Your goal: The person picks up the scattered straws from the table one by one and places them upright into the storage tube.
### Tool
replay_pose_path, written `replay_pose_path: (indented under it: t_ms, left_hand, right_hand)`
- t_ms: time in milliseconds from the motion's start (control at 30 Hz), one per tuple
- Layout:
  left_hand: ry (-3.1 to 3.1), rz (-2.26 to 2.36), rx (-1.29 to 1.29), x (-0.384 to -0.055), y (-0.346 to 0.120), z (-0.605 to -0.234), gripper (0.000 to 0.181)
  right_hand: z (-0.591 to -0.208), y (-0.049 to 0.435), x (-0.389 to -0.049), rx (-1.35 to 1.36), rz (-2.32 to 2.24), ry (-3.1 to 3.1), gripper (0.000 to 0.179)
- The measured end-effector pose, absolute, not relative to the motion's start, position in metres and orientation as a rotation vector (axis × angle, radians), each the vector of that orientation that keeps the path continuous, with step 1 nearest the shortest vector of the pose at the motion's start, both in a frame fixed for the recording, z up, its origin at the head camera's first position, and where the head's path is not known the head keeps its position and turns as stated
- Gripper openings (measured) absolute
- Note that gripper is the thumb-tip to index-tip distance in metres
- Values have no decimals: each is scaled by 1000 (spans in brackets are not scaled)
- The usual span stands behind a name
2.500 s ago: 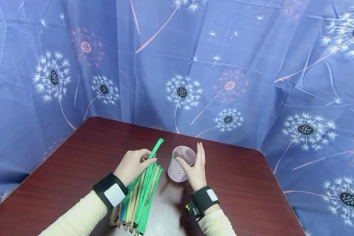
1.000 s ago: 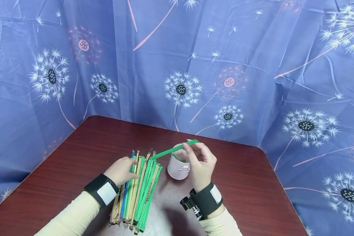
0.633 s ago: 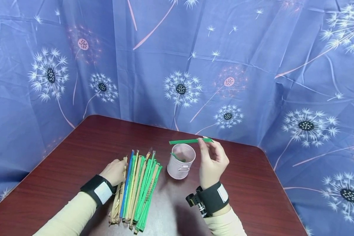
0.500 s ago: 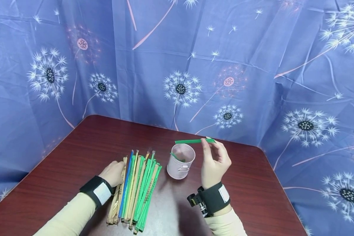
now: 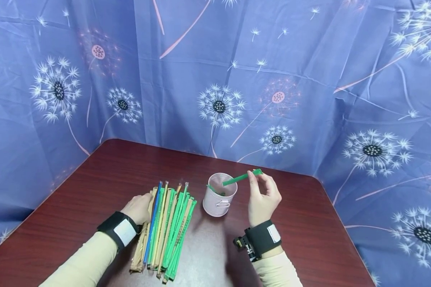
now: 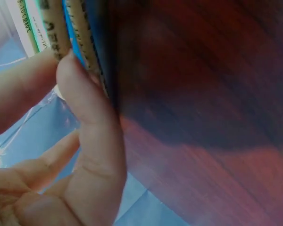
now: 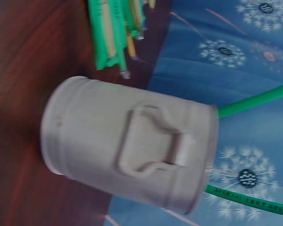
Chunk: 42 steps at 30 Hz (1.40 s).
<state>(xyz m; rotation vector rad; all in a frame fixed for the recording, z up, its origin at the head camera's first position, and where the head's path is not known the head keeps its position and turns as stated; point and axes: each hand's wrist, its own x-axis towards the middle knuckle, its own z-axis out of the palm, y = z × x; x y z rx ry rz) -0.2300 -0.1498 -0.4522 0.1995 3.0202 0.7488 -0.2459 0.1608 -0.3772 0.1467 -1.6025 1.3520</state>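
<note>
1. One green straw (image 5: pixel 242 177), apparently wrapped, slants from the mouth of a pale pink bucket (image 5: pixel 214 204) toward two o'clock.
2. Right hand (image 5: pixel 263 201), at three o'clock from the bucket: thumb and finger nearly together, pinching that straw near its upper end.
3. Likely handling: very light, fairly stiff lengthwise, easily creased if squeezed; a smooth wrapper could slip. A gentle pinch near the upper end should suit it.
4. Left hand (image 5: pixel 138 209), at nine o'clock: fingers curled in, seemingly pinching a tan straw (image 6: pixel 52 28) at the edge of the pile (image 5: pixel 177 231), which lies at eight o'clock.
5. Counts: two hands; one bucket, one handle (image 5: pixel 222 203) showing; one blue straw (image 5: pixel 153 223) plain in the pile. Green and tan ones there number several each, too overlapped to count. Inside the bucket, at least one more green straw leans toward ten o'clock.
</note>
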Motion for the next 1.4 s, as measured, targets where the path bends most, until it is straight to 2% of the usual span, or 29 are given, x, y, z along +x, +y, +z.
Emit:
replay_pose_path:
  t_ms: [100, 300, 767, 1033, 1400]
  left_hand:
    - [2993, 808, 151, -230, -148, -449, 70]
    - [2976, 867, 78, -231, -145, -443, 70]
    - [2977, 940, 54, -227, -134, -428, 49]
    - [2948, 1000, 52, -222, -127, -421, 40]
    - [3040, 1069, 242, -213, -111, -405, 31]
  right_hand:
    - [-388, 163, -249, 143, 1295, -1660, 24]
    - [-405, 161, -250, 163, 1259, -1746, 18]
    - [-424, 149, -249, 392, 1132, -1848, 9]
    - [-428, 142, -245, 578, 953, -1907, 12]
    - [-434, 140, -245, 680, 850, -1937, 12]
